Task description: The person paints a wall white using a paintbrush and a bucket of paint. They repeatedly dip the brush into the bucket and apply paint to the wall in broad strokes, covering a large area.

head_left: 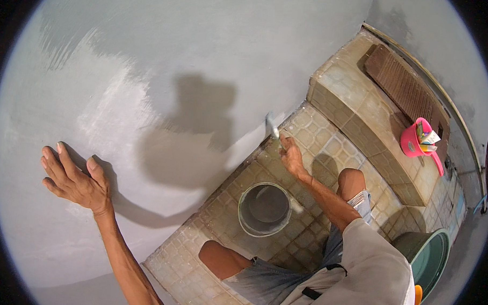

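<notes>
Above and left of the right hand (292,157) the wall (204,54) lies bare. Below it the bucket (264,209) and both knees crowd the floor (319,139); the step (363,113) blocks its right.

Bucket (264,208) between knees, below brush (271,126)

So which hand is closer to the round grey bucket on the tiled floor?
The right hand, holding a paintbrush, is just above the round grey bucket. The left hand is flat on the grey wall, farther left.
</notes>
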`<action>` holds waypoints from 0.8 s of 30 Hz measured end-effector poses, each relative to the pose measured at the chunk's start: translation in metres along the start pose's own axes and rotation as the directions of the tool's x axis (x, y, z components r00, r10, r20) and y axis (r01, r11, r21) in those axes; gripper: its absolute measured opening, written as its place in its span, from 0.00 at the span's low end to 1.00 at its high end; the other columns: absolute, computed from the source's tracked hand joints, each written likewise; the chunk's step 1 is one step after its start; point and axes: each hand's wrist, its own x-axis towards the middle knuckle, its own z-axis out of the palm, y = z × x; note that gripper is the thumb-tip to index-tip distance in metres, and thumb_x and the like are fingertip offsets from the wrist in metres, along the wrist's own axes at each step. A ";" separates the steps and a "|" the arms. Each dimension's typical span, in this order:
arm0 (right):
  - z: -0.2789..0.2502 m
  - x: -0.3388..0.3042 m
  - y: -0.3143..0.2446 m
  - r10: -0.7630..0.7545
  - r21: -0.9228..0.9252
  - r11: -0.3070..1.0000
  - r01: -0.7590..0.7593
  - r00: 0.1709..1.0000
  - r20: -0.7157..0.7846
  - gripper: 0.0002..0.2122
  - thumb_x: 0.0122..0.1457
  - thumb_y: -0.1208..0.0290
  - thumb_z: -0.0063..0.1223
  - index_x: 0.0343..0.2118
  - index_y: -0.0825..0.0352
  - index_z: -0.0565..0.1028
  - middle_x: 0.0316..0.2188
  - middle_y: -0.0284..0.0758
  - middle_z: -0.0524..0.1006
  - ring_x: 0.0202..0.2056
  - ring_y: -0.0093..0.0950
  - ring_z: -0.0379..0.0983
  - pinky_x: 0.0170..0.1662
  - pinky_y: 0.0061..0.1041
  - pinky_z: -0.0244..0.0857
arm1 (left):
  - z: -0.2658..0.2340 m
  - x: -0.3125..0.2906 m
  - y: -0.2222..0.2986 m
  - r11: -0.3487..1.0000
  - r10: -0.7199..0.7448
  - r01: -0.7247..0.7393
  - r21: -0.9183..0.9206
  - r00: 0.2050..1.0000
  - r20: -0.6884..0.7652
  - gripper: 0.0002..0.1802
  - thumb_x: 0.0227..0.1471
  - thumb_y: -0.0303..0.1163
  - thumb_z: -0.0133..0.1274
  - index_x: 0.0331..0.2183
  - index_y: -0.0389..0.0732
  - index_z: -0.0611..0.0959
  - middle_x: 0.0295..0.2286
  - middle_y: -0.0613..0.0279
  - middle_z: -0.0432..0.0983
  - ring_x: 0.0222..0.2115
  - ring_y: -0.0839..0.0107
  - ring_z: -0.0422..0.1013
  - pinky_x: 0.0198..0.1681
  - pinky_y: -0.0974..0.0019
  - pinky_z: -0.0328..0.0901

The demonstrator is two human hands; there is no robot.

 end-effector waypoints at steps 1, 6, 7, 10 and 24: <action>-0.010 -0.008 -0.012 0.007 -0.026 1.000 -0.006 0.998 0.058 0.35 0.51 0.84 0.51 0.65 0.54 0.65 0.51 0.43 0.72 0.46 0.47 0.75 0.49 0.42 0.70 | 0.000 0.000 -0.001 1.000 0.003 -0.003 0.001 1.000 -0.001 0.31 0.66 0.53 0.41 0.62 0.47 0.70 0.65 0.60 0.60 0.68 0.66 0.50 0.72 0.58 0.31; -0.060 -0.008 -0.027 -0.026 -0.228 0.969 0.095 0.956 0.292 0.32 0.53 0.82 0.52 0.62 0.45 0.71 0.48 0.34 0.76 0.46 0.41 0.76 0.47 0.38 0.71 | 0.001 0.001 -0.001 1.000 0.009 -0.009 -0.018 1.000 -0.006 0.31 0.66 0.54 0.40 0.63 0.48 0.70 0.65 0.61 0.60 0.68 0.67 0.50 0.72 0.57 0.31; -0.070 0.001 -0.022 -0.035 -0.258 0.960 0.110 0.960 0.278 0.31 0.54 0.82 0.52 0.60 0.45 0.73 0.45 0.32 0.78 0.46 0.40 0.75 0.46 0.37 0.71 | 0.002 0.001 -0.001 1.000 0.014 -0.014 -0.020 1.000 -0.009 0.31 0.66 0.54 0.40 0.63 0.48 0.70 0.65 0.61 0.60 0.68 0.67 0.50 0.72 0.57 0.31; -0.092 0.052 0.009 0.013 -0.299 0.953 0.047 0.981 0.194 0.27 0.57 0.79 0.54 0.59 0.43 0.74 0.48 0.31 0.79 0.45 0.39 0.77 0.46 0.36 0.71 | 0.005 -0.001 -0.001 1.000 0.012 -0.012 -0.022 1.000 -0.011 0.31 0.66 0.53 0.41 0.63 0.48 0.70 0.65 0.61 0.59 0.68 0.66 0.50 0.72 0.57 0.31; -0.010 0.065 0.144 0.107 0.071 0.993 -0.095 0.973 -0.203 0.26 0.53 0.80 0.52 0.58 0.65 0.73 0.47 0.51 0.76 0.49 0.48 0.75 0.53 0.38 0.67 | 0.008 0.000 0.003 0.999 0.013 -0.013 -0.034 1.000 -0.005 0.32 0.65 0.54 0.42 0.64 0.50 0.68 0.66 0.61 0.57 0.69 0.67 0.49 0.72 0.58 0.30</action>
